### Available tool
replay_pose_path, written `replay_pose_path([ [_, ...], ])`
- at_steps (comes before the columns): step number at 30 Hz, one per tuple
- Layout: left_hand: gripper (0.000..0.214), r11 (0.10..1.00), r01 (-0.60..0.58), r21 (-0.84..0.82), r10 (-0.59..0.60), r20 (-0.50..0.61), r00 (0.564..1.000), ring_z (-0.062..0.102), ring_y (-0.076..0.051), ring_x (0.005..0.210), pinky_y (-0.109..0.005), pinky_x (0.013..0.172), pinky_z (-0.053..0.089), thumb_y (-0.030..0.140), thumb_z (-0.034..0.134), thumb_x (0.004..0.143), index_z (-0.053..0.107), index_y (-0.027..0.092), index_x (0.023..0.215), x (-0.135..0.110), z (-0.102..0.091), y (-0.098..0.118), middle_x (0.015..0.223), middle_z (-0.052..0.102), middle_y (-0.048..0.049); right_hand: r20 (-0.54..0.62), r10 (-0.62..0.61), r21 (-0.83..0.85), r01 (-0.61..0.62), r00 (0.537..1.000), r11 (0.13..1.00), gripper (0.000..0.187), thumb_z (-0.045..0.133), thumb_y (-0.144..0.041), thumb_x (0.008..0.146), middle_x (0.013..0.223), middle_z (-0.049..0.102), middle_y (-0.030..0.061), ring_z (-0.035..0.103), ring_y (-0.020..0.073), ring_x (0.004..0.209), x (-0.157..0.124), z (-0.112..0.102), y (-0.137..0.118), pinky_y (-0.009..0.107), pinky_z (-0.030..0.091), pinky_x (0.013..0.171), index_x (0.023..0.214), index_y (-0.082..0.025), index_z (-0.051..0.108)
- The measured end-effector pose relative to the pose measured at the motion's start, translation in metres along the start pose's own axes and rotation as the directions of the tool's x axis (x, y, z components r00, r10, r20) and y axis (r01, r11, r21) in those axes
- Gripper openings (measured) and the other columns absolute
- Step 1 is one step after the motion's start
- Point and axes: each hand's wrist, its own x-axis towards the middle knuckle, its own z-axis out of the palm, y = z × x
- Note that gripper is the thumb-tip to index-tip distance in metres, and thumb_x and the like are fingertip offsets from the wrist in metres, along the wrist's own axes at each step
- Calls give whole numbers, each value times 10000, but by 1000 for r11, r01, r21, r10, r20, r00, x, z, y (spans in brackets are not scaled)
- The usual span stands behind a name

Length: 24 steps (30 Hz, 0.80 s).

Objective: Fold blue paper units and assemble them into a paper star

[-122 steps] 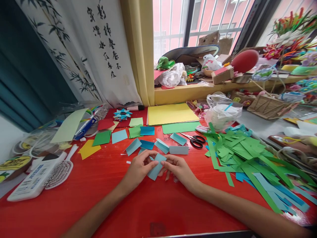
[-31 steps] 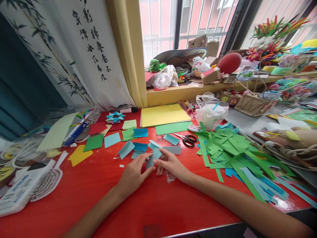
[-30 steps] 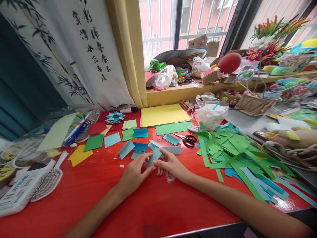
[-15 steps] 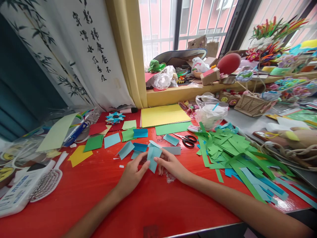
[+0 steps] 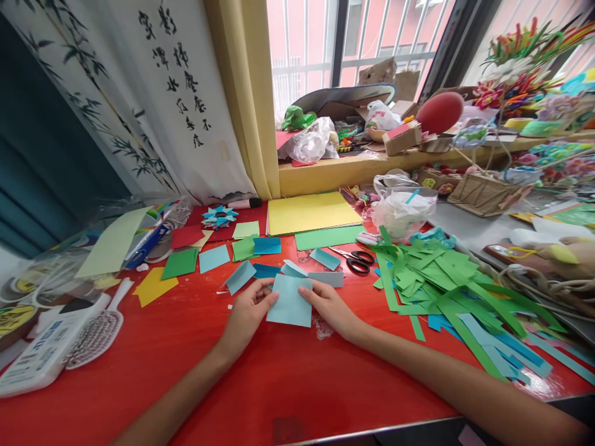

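Between my two hands a light blue square of paper (image 5: 290, 302) is held up, turned flat toward me. My left hand (image 5: 247, 310) pinches its left edge between thumb and fingers. At the opposite edge, my right hand (image 5: 332, 306) grips it the same way. Just behind lie several creased blue papers, among them a pale folded piece (image 5: 294, 268), a darker blue one (image 5: 266, 271) and a tilted light blue one (image 5: 240, 277). Black-handled scissors (image 5: 357, 262) rest to the right of these, beside another folded blue paper (image 5: 325, 258).
Green paper strips (image 5: 437, 279) pile up on the right, with blue strips (image 5: 502, 347) in front. A white hairbrush (image 5: 100, 331) lies at left. Yellow sheets (image 5: 307, 214) and a blue folded star ornament (image 5: 219, 217) are at the back of the red table (image 5: 223, 402).
The blue paper in my hands has gone from narrow and angled to a flat, wide square facing me. A pale folded piece now shows on the table behind it. The view has shifted slightly.
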Motion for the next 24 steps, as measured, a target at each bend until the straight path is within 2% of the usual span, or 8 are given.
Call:
replay_pose_path([
  [2, 275, 1000, -13, 9, 13, -4, 1000, 524, -127, 692, -215, 599, 433, 359, 553, 737, 519, 191, 952, 0, 1, -1, 707, 524, 17, 4, 14, -13, -14, 1000, 1000, 262, 452, -394, 796, 780, 566, 23, 519, 154, 735, 0, -1, 1, 264, 415, 656, 827, -165, 573],
  [9, 149, 981, -131, 140, 149, -121, 981, 522, -121, 777, -227, 701, 439, 313, 552, 746, 521, 189, 825, 0, 1, -1, 799, 537, 2, 48, 75, -10, -75, 996, 997, 211, 471, -346, 777, 686, 520, 3, 486, 130, 645, -3, 1, 0, 248, 393, 609, 733, -160, 558],
  [16, 132, 899, -273, 342, 312, -65, 948, 529, -123, 787, -236, 688, 466, 264, 481, 806, 534, 212, 915, -6, -1, 6, 835, 540, -8, 54, 143, 86, -147, 988, 985, 229, 494, -372, 768, 668, 514, -4, 480, 117, 624, -6, 6, -4, 240, 381, 593, 692, -163, 547],
  [19, 115, 789, -409, 459, 454, 12, 891, 528, -114, 784, -230, 691, 468, 206, 450, 824, 542, 202, 893, -9, -2, 5, 842, 533, -13, 32, 132, 139, -135, 991, 981, 258, 496, -399, 770, 663, 504, -5, 465, 112, 621, -5, 6, -7, 235, 369, 599, 688, -159, 543],
  [21, 130, 662, -521, 539, 566, 96, 819, 532, -113, 787, -229, 700, 467, 163, 438, 827, 540, 192, 901, -9, -3, 2, 840, 532, -19, 15, 129, 178, -129, 992, 975, 269, 499, -413, 769, 663, 497, -3, 460, 113, 622, -5, 5, -7, 234, 366, 598, 701, -158, 550],
  [24, 179, 417, -631, 655, 686, 228, 690, 548, -121, 791, -229, 685, 473, 118, 452, 811, 526, 181, 961, -8, -5, -5, 857, 549, -35, -10, 141, 216, -135, 990, 967, 283, 512, -429, 757, 662, 499, 2, 462, 119, 618, -5, 6, -7, 237, 366, 590, 714, -154, 561],
])
